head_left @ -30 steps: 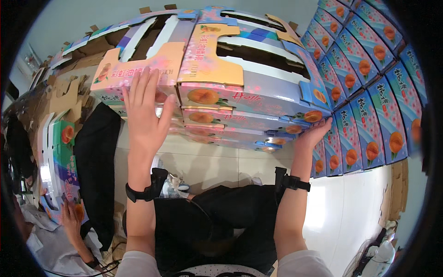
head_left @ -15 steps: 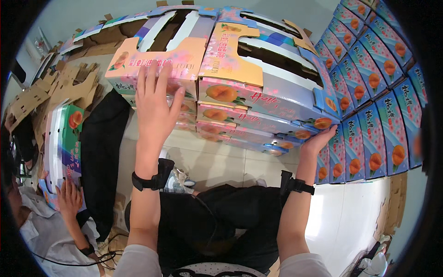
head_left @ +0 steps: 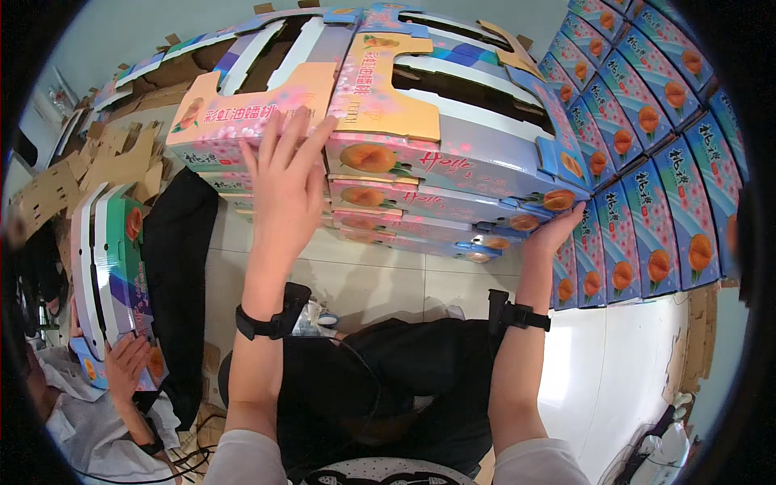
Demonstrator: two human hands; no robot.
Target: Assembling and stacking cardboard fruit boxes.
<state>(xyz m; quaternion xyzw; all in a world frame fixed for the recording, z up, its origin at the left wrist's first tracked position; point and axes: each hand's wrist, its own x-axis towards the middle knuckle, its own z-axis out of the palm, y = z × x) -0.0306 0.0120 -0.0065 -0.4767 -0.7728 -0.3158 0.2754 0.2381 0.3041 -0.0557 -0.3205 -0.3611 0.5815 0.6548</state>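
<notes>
Two stacks of printed cardboard fruit boxes stand side by side in front of me, their tops partly open. My left hand rests with fingers spread on the near upper edge of the left stack's top box, beside the seam with the neighbouring stack. Against the right near corner of the right stack's top box lies my right hand, palm to the cardboard and fingers stretched out; its fingertips are partly hidden by the corner. Both top boxes are pink and orange with peach pictures.
A tall wall of blue peach boxes rises close by on the right. At left, another person's hand is on a green and purple box. Black cloth and flattened brown cardboard lie between that person and the stacks.
My left hand has shifted right along the box edge toward the seam. The stacks appear slightly further left in view. The other person's box has tilted a little.
</notes>
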